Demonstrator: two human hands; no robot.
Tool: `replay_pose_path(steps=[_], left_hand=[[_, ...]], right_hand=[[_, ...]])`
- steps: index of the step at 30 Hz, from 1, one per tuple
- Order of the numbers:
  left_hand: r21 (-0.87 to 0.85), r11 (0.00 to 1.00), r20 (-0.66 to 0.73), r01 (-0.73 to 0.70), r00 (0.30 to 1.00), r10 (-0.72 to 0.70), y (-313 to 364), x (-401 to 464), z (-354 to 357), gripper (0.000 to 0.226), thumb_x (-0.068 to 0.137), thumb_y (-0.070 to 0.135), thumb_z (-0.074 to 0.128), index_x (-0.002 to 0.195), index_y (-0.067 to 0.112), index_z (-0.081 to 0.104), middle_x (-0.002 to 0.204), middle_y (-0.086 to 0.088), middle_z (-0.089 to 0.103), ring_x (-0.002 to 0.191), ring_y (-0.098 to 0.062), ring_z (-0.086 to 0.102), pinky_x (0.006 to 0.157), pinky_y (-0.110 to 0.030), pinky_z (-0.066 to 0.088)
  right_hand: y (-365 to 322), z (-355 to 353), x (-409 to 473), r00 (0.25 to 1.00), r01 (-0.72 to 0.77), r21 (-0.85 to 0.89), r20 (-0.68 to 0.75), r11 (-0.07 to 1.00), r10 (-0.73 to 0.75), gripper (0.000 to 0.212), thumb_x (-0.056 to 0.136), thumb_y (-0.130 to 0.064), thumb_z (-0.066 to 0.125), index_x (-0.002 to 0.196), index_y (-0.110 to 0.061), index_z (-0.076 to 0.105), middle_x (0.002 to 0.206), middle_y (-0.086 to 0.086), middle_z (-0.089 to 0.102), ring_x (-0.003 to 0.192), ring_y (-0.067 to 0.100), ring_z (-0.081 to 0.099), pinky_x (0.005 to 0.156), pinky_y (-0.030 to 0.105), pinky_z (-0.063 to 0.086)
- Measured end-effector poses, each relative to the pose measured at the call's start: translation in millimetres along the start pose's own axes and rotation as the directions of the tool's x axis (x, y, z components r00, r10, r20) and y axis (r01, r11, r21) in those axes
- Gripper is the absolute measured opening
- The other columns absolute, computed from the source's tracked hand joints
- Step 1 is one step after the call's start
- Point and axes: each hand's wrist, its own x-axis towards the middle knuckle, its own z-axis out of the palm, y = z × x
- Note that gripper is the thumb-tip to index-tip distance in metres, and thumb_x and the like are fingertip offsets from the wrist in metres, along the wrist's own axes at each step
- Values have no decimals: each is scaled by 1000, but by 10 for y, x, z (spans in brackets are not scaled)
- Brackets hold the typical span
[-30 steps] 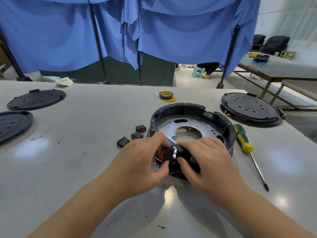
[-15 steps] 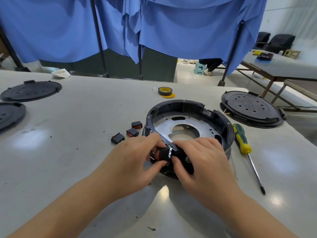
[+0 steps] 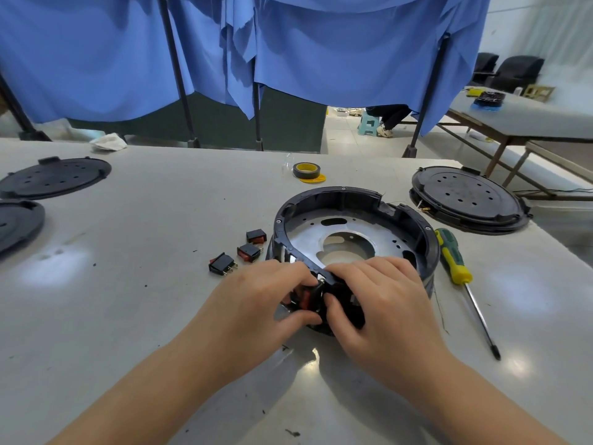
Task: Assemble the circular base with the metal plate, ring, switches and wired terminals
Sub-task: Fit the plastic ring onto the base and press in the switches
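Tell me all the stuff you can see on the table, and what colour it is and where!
circular base: 1, black, table middle
metal plate: 1, silver, inside the base
loose switches: 3, black and red, left of the base
switch: 1, black and red, at the base's near wall, between the hands
screwdriver: 1, green and yellow, right of the base
tape roll: 1, black and yellow, behind the base
round covers: 3, black, two far left, one far right
left hand: 1, pinches the switch
right hand: 1, grips the base's near wall
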Motion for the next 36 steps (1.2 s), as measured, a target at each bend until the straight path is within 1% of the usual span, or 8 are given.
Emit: replay_pose_path(steps=[8, 14, 16, 19, 22, 24, 29, 36], left_hand=[[-36, 999, -23, 7, 1000, -8, -39, 8, -2, 35, 78, 39, 68, 109, 25, 69, 92, 18, 68, 81, 9, 52, 74, -12, 45], [-32, 999, -47, -6, 999, 5, -56, 16, 37, 33, 78, 46, 61, 108, 30, 64, 86, 18, 65, 76, 1, 55, 69, -21, 48], [-88, 994, -33, 66, 997, -69, -54, 14, 41, 32, 74, 52, 62, 102, 38, 58, 80, 17, 62, 74, -4, 57, 67, -24, 49], [-207, 958, -21, 199, 978, -208, -87, 17, 66, 35, 63, 60, 65, 83, 34, 51, 73, 11, 57, 70, -12, 56, 64, -27, 45], [-271, 921, -3, 282, 956, -293, -129, 29, 96, 36, 56, 60, 68, 70, 29, 55, 69, 9, 56, 66, -10, 53, 60, -26, 42], [-310, 895, 9, 320, 942, -334, -141, 34, 113, 35, 54, 58, 68, 65, 26, 58, 67, 10, 56, 63, -7, 51, 57, -20, 41], [-291, 895, 46, 337, 940, -339, -138, 43, 157, 28, 61, 44, 81, 59, 26, 60, 61, 9, 55, 64, -2, 48, 56, -11, 35], [-257, 921, 63, 292, 956, -285, -141, 41, 137, 32, 61, 59, 69, 63, 28, 62, 63, 10, 54, 69, -6, 48, 59, -17, 33]], right_hand=[[10, 2, -9, 1000, 15, 7, 6, 1000, -15, 23, 83, -34, 55, 98, -23, 67, 82, -11, 65, 79, 17, 59, 80, 33, 41], [7, 5, -2, 1000, 11, -3, 11, 1000, -11, 27, 83, -36, 53, 100, -22, 68, 83, -11, 66, 80, 18, 60, 81, 33, 42], [-8, -12, -2, 1000, -1, 1, 19, 1000, 1, 30, 83, -39, 51, 100, -21, 69, 82, -10, 67, 80, 18, 60, 82, 31, 40], [-56, -31, 1, 999, -47, 31, 24, 998, 47, 37, 82, -47, 48, 97, -21, 70, 81, -11, 67, 78, 16, 60, 82, 28, 36], [-84, -19, 14, 996, -85, 50, 10, 995, 84, 41, 81, -54, 47, 94, -22, 71, 79, -12, 68, 76, 15, 60, 81, 27, 35], [-94, -2, 16, 993, -116, 54, -1, 992, 117, 43, 81, -57, 47, 92, -24, 71, 78, -13, 68, 75, 13, 59, 80, 27, 35], [-140, 33, 29, 982, -173, 71, -66, 982, 177, 41, 82, -57, 48, 87, -24, 72, 70, -12, 65, 70, 13, 58, 77, 27, 35], [-168, 15, 35, 978, -185, 84, -86, 979, 192, 37, 80, -53, 49, 89, -26, 72, 66, -18, 55, 64, 6, 47, 73, 22, 29]])
